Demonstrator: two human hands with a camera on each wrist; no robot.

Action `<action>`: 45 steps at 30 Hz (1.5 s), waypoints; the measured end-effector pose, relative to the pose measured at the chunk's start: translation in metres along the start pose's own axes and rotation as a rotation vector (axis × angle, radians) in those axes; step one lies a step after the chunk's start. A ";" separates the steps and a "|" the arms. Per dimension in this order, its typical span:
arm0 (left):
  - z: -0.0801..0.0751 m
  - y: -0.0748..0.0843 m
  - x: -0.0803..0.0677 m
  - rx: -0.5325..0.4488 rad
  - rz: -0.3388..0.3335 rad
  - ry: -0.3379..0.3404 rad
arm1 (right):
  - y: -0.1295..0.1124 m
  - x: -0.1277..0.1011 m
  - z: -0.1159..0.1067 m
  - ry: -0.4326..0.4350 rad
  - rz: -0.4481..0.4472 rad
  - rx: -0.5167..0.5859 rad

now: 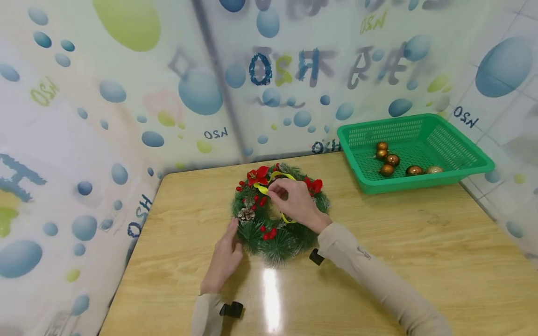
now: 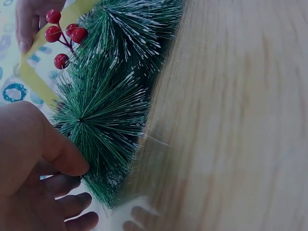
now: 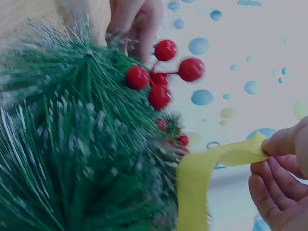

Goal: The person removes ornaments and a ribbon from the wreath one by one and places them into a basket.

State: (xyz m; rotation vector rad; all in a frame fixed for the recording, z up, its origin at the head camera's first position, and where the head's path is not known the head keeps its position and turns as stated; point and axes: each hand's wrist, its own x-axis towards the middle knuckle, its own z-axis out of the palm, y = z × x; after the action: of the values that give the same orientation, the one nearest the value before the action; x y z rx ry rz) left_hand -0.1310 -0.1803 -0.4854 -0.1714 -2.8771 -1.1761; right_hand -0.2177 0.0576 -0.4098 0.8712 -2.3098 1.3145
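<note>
A green wreath [image 1: 275, 249] with red berries [image 1: 270, 234], red flowers and a pine cone [image 1: 246, 214] lies on the wooden table. At its left edge my left hand [image 1: 223, 259] holds the needles, thumb on top and fingers lower down in the left wrist view. Above the wreath, my right hand [image 1: 296, 201] pinches the end of a yellow ribbon [image 3: 193, 187] between thumb and index finger. The ribbon [image 1: 261, 188] stretches away from the pinch and loops by the wreath's middle. Part of the wreath is hidden behind my right hand.
A green plastic basket [image 1: 428, 184] stands at the table's back right, holding several bronze and gold balls [image 1: 392, 160]. The table [image 1: 176, 224] meets a wall covering [image 1: 286, 126] with printed bubbles at its back edge.
</note>
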 end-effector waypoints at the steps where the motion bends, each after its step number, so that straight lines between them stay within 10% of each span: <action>1: 0.000 0.000 0.000 0.003 0.003 -0.001 | 0.001 0.000 -0.003 0.006 0.002 -0.004; 16: 0.000 0.000 -0.001 0.023 0.001 0.001 | 0.010 0.007 -0.049 0.108 0.123 -0.018; 30: -0.001 0.003 0.000 0.026 -0.017 -0.010 | 0.028 0.006 -0.107 0.262 0.016 -0.112; 45: 0.000 0.003 -0.002 0.024 -0.011 -0.005 | 0.042 0.001 -0.155 0.337 0.091 -0.211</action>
State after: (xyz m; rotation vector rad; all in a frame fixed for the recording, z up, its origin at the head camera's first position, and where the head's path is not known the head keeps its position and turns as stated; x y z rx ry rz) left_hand -0.1292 -0.1782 -0.4834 -0.1584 -2.8983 -1.1440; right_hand -0.2468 0.2065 -0.3568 0.4439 -2.1878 1.1261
